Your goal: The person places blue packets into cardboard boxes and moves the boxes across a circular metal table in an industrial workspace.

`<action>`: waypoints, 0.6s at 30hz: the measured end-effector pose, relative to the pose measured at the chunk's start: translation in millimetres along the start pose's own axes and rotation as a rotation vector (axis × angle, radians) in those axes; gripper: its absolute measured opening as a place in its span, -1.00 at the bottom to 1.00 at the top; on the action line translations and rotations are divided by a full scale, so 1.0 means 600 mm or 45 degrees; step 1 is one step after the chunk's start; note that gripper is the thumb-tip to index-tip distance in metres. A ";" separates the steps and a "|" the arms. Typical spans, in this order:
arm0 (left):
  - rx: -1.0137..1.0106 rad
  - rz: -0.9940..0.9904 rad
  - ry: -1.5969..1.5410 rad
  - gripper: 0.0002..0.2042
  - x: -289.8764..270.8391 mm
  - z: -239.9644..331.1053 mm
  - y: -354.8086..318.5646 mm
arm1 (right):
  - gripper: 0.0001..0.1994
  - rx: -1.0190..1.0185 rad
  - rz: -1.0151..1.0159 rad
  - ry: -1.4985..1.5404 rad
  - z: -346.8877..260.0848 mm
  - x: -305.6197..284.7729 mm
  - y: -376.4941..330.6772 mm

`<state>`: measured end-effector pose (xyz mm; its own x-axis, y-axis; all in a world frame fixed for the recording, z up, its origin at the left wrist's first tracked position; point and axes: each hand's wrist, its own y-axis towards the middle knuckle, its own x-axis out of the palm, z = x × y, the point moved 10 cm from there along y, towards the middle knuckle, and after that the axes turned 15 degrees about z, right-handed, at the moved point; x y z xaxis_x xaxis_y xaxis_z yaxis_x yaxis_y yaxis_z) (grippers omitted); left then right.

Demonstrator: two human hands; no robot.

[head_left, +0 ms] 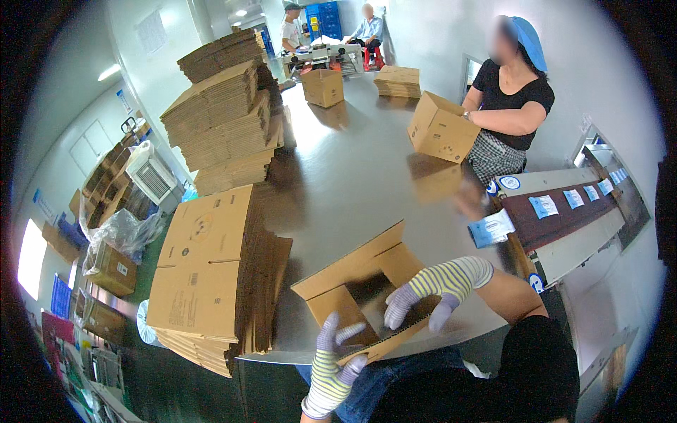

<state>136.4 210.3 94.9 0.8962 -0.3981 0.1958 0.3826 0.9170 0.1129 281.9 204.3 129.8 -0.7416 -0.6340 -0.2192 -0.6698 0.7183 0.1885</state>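
Open carton: On the bench (364, 151) at its near edge, I have one brown open carton (370, 310), mouth up, flaps splayed; I read the clock from it. Its longer edges run from 8 to 2 o'clock.
Left hand: My left hand (330, 369) sits at 7, so the carton lies toward its 1 o'clock. This grip is partly closed, thumb outside and fingers inside, holding the near flap at its left end.
Right hand: My right hand (442, 284) comes from 3, the carton lying toward its 9. Its grip is half curled, fingers bent down into the mouth, thumb apart; I cannot tell whether it presses the wall. Both hands touch cardboard, but the right reaches further over the opening.
Gloves: Ribbed knit, striped yellow-green and grey, with lilac fingers.
Cardboard: Stiff, matt, with raw corrugated edges; the flat carton stack (201, 247) at 9 shows them layered.
Metal: The bench top is smooth, grey and reflective.
Packet: At 2, a soft blue-and-white packet (491, 229) lies by the dark conveyor belt (557, 220).
Co-worker: At 1, a person in a blue cap (528, 44) handles another boxy carton (443, 130).
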 end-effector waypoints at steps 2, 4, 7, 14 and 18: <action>-0.067 0.093 0.058 -0.25 0.000 -0.005 0.004 | -0.42 0.040 -0.096 -0.344 0.012 0.003 -0.001; -0.115 0.096 0.132 -0.27 -0.011 -0.021 0.007 | -0.50 0.367 -0.052 -0.297 0.043 -0.017 0.013; 0.258 0.392 0.395 -0.37 -0.049 0.000 0.028 | -0.49 0.201 0.049 -0.672 0.134 -0.048 0.049; 1.053 -0.046 1.797 -0.57 0.049 0.054 0.093 | -0.52 -0.164 0.212 -1.105 0.110 -0.035 0.069; 0.924 -0.455 1.629 -0.65 0.064 -0.018 0.108 | -0.61 -0.206 0.295 -1.116 0.091 -0.042 0.060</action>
<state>198.1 254.8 99.1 0.5150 0.0500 -0.8558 0.7681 0.4164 0.4865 278.5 261.9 90.1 -0.6077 0.0119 -0.7941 -0.5544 0.7096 0.4349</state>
